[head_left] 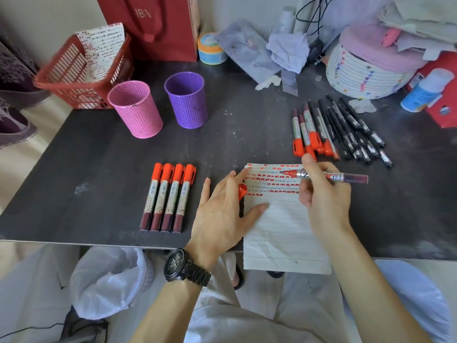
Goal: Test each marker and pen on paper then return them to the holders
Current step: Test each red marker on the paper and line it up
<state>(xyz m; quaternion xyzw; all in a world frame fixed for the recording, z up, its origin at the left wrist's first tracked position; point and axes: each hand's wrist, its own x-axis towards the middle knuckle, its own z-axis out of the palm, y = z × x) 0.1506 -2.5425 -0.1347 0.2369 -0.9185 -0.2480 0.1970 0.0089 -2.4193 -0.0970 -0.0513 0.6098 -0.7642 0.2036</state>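
My right hand (324, 194) grips an uncapped red marker (329, 175), its tip pointing left over the top of the lined paper (279, 224), which carries rows of red marks. My left hand (222, 211) rests on the paper's left edge, with the marker's red cap (242, 190) tucked between its fingers. Several capped red markers (168, 196) lie in a neat row left of the paper. A loose pile of red markers (309, 132) and black pens (353, 129) lies at the upper right. The pink holder (136, 108) and the purple holder (186, 100) stand upright with nothing visible inside.
A red plastic basket (81, 73) and a red paper bag (153, 26) stand behind the holders. A woven white basket (366, 73), crumpled tissue, a small round tub (211, 49) and a bottle (425, 91) crowd the back right. A lined bin (108, 280) sits under the dark table's (99, 157) front edge.
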